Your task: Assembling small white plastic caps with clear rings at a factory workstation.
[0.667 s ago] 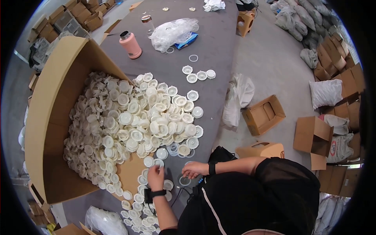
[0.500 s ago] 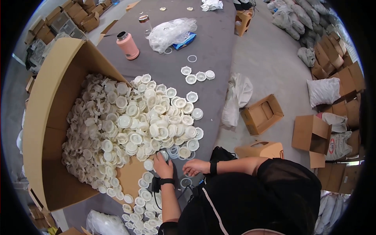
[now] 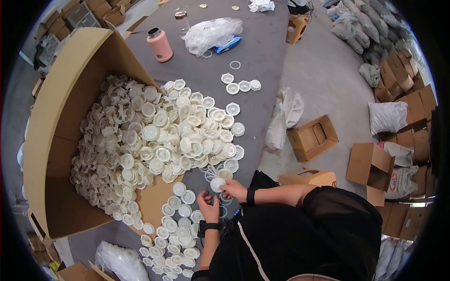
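My right hand (image 3: 235, 191) pinches a round white plastic cap (image 3: 217, 184) by its edge, just above the grey table cover. Left of it, my left hand (image 3: 208, 208) is raised with its fingers curled toward the thumb; whether something small sits between them is too small to make out. Several thin translucent rings (image 3: 210, 174) lie beyond the held cap, and more rings lie partly hidden under my right hand. A large heap of white caps (image 3: 164, 140) spills out of a tipped cardboard box (image 3: 63, 126). Loose caps (image 3: 173, 232) lie spread left of my left forearm.
Farther up the table (image 3: 206, 77) are a pink flask (image 3: 160, 45), a clear bottle (image 3: 182, 25) and a crumpled plastic bag (image 3: 211, 35). A small group of caps (image 3: 244, 86) lies apart. Right of the table, an open carton (image 3: 313, 137) stands on the floor.
My left hand has drawn back from the heap's near edge. My right hand has moved forward and left and now holds a cap. The view has shifted slightly.
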Motion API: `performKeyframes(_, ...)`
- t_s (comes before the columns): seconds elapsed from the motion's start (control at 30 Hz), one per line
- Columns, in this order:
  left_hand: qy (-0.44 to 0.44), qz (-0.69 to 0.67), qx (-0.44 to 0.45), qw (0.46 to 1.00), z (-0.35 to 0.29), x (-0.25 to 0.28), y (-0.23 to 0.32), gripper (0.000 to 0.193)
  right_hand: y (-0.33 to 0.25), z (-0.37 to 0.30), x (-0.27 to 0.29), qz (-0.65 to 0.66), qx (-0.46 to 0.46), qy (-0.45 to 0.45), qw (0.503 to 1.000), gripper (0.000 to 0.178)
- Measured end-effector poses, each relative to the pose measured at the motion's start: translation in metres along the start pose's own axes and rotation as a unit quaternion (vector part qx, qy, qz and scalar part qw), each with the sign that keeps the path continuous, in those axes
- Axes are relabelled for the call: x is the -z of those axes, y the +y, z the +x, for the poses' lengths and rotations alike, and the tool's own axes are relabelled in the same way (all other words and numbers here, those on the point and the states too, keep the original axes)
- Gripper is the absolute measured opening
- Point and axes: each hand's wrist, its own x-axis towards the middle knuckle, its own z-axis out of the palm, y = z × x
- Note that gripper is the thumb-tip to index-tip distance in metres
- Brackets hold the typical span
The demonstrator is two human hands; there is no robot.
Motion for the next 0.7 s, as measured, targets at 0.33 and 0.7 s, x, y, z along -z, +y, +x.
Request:
performKeyframes(0.33, -0.032, 0.234, -0.079, 0.969, -0.018, -0.004, -0.013, 0.009, 0.009, -0.020, 0.009, 0.006, 0.074, 0.068, 0.995, 0.026)
performKeyframes(0.7, 0.067, -0.472, 0.213, 0.853, -0.026, 0.035, 0.012, 0.008, 0.017, -0.031, -0.013, 0.060, 0.026, -0.022, 0.998, 0.025)
